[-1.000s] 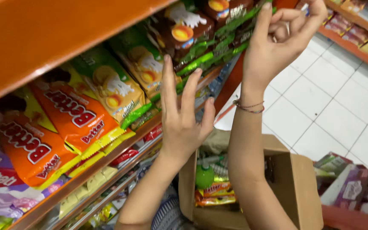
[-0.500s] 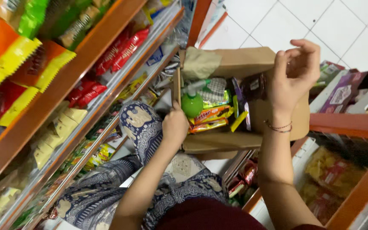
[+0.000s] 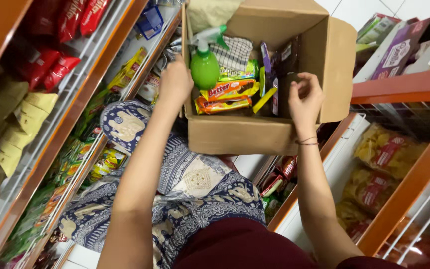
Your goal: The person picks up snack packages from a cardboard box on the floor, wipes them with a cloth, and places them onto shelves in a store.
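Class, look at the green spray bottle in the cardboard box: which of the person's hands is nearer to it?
Left. The left hand grips the box's edge just beside the green spray bottle. The right hand is over the far side of the cardboard box, with snack packets between.

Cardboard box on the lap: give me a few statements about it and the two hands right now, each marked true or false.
1. The cardboard box is open at the top. True.
2. A green spray bottle stands inside the box. True.
3. The left hand is lifting the spray bottle out. False: it rests at the box's left wall, beside the bottle.
4. The right hand is over the right side of the box, near the dark packets. True.
5. The box holds only bottles. False: orange snack packets and a checked cloth lie in it too.
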